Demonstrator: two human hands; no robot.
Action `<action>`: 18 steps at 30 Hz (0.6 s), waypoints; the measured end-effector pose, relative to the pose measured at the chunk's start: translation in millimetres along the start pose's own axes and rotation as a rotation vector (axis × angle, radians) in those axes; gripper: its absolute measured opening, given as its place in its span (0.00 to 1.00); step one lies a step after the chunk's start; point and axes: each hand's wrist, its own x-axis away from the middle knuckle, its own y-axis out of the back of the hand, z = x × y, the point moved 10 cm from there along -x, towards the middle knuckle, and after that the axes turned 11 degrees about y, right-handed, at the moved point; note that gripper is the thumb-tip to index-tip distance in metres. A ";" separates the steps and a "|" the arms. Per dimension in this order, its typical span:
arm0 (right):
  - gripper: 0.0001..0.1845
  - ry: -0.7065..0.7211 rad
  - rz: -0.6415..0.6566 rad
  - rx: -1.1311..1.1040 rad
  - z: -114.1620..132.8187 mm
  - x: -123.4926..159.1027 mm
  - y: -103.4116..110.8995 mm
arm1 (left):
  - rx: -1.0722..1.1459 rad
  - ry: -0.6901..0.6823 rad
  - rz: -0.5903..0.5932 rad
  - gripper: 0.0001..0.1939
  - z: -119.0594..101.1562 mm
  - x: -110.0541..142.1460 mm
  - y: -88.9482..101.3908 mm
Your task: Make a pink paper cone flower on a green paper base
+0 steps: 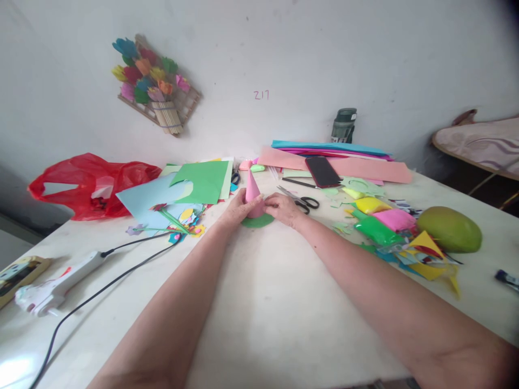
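Note:
A pink paper cone (252, 190) stands upright on a green paper disc (259, 221) in the middle of the white table (259, 302). My left hand (238, 206) is curled around the cone's base from the left. My right hand (284, 208) pinches the cone's base from the right. Both arms reach forward from the near edge. Black-handled scissors (302, 201) lie just behind my right hand.
Green and blue paper sheets (194, 183) and a red plastic bag (89, 183) lie at the left. A white glue gun (57, 286) with a black cord sits near left. A phone (322, 170) rests on stacked coloured paper. Clay packets (381, 219) and a green fruit (450, 229) are at the right.

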 end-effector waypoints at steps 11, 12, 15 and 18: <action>0.06 -0.027 0.002 0.012 0.1 0.8 0.3 | -0.490 -0.015 -0.539 0.24 -30.3 16.5 27.3; 0.06 -0.033 0.000 0.009 -0.7 1.1 0.1 | -0.580 0.010 -0.584 0.23 -33.3 20.0 28.2; 0.06 -0.031 0.004 0.008 -1.0 1.6 -0.8 | -0.759 0.068 -0.640 0.21 -40.5 27.1 26.7; 0.07 -0.018 0.008 0.002 0.4 1.8 -0.7 | -0.837 0.091 -0.635 0.20 -43.3 29.6 21.9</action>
